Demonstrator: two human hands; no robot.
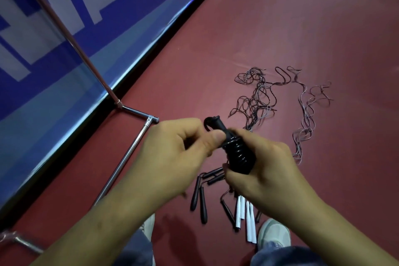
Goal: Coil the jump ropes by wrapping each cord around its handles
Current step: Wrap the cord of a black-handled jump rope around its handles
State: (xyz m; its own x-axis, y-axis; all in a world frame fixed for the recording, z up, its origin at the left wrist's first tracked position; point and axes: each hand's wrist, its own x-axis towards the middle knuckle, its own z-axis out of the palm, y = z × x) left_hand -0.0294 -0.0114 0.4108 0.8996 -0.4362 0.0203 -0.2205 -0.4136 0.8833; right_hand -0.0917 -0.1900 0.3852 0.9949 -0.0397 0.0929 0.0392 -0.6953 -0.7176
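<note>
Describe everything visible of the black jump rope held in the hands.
The black jump rope is held above the red floor, tilted, handle end pointing up. Glossy cord is wound in tight turns around its handles. The right hand grips its lower end; the left hand pinches it near the top.

Large white characters run across the blue banner (64, 17), cropped by the frame and unreadable

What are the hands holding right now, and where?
A black coiled jump rope: right hand grips its lower end, left hand pinches near the top.
</note>
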